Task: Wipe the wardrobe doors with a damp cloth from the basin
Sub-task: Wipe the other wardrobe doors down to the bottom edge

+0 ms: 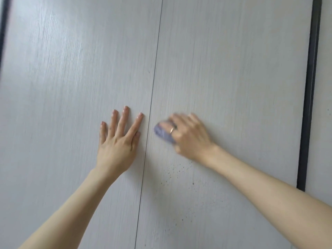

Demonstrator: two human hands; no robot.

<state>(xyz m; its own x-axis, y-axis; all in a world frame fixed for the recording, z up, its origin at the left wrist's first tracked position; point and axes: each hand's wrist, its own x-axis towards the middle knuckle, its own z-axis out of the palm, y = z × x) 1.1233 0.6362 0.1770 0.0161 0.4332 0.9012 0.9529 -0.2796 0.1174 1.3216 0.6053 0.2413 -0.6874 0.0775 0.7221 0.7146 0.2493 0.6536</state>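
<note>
Two pale grey wood-grain wardrobe doors fill the view, the left door (71, 87) and the right door (233, 69), split by a thin dark seam. My left hand (118, 141) lies flat on the left door, fingers straight and spread, just beside the seam. My right hand (188, 137) is blurred and presses a small bunched purple-blue cloth (164, 133) against the right door close to the seam; most of the cloth is hidden under the fingers. Small dark specks (179, 170) dot the right door below that hand.
A dark vertical strip (309, 96) borders the right door's right edge, with another pale panel (325, 123) beyond it. A dark edge (2, 33) runs along the far left. No basin is in view.
</note>
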